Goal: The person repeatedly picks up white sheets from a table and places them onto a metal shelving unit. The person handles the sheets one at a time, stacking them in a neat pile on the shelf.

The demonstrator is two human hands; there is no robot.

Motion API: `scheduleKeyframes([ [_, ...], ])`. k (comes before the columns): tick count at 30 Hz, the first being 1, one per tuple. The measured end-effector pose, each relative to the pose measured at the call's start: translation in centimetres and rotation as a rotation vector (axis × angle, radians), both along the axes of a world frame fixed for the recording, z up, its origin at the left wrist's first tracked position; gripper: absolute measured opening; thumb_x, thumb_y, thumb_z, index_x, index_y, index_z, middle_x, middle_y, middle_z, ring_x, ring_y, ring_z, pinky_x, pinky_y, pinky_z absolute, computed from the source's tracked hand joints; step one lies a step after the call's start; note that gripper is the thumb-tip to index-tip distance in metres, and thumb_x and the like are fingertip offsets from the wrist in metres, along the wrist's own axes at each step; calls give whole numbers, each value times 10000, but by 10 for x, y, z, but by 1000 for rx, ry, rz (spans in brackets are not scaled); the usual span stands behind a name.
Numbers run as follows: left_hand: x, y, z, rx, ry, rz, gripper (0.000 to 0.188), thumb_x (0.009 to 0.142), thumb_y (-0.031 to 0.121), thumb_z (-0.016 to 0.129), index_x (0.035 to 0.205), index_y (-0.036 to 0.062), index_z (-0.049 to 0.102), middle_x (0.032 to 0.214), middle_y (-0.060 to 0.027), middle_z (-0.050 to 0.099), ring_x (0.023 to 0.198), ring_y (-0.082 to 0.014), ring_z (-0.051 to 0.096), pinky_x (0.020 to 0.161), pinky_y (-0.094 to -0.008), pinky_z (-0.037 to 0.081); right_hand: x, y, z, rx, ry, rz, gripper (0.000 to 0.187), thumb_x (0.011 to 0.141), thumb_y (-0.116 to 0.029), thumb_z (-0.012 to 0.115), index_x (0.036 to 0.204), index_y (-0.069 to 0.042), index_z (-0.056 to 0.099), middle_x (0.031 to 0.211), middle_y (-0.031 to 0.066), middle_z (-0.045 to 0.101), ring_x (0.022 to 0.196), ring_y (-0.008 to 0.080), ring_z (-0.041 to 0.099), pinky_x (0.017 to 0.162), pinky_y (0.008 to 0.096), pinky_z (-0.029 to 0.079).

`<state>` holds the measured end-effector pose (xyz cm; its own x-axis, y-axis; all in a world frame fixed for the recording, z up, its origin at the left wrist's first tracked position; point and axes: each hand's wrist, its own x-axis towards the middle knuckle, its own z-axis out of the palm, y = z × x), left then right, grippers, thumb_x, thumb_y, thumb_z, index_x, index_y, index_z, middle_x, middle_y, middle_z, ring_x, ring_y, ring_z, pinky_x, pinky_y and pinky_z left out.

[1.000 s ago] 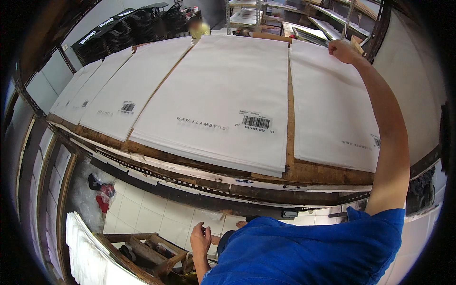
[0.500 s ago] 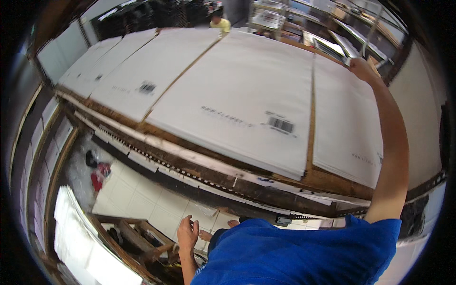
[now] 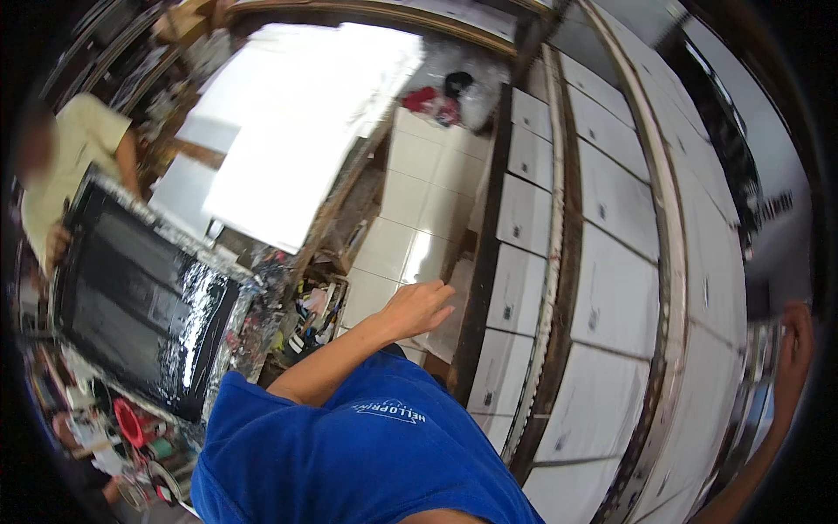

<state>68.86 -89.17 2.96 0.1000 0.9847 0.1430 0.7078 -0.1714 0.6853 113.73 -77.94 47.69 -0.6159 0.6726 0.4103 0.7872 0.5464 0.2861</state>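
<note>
While the left hand hangs open, fingers loosely spread, beside the dark edge of a rack, the right hand is blurred at the far right, and whether it grips anything cannot be told. White printed sheets lie flat in rows on the rack's tiers between the two hands. Beyond, leftward, are a dark-panelled frame, a yellow-shirted co-worker and a white stack.

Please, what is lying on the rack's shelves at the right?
White sheets, many with small dark marks, lie in rows on the shelves. Deeper parts of the lower shelves cannot be seen, covered by those above.
</note>
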Motion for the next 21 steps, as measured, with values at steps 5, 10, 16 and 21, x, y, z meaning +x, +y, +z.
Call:
scheduleKeyframes([
  [5, -69, 3, 12, 53, -44, 296, 289, 852, 237, 603, 1054, 32, 587, 942, -154, 600, 845, -346, 616, 740, -439, 504, -265, 26, -54, -323, -172, 261, 175, 728, 117, 468, 889, 56, 497, 874, 187, 504, 835, 335, 548, 785, 360, 444],
  [10, -126, -4, 11, 15, -8, 434, 320, 850, 253, 607, 1071, 23, 578, 974, -163, 596, 899, -351, 608, 773, -431, 504, -409, 64, -122, -231, -315, 612, 78, 737, 19, 555, 808, -13, 561, 826, 151, 577, 827, 350, 594, 745, 439, 472],
  [16, -144, -7, -5, -202, 68, 321, 399, 855, 295, 601, 1134, 14, 559, 1003, -182, 594, 932, -360, 601, 796, -440, 496, -472, 84, -246, -701, 253, 751, 138, 777, 8, 521, 897, -10, 587, 878, 141, 616, 775, 291, 609, 699, 367, 489],
  [21, -140, -6, -13, -316, 69, 212, 435, 851, 311, 599, 1173, 22, 547, 1008, -184, 598, 948, -359, 601, 804, -441, 495, -394, 87, -455, -1218, 720, 363, 120, 821, -4, 477, 865, -3, 589, 763, 54, 592, 713, 130, 540, 664, 273, 448],
])
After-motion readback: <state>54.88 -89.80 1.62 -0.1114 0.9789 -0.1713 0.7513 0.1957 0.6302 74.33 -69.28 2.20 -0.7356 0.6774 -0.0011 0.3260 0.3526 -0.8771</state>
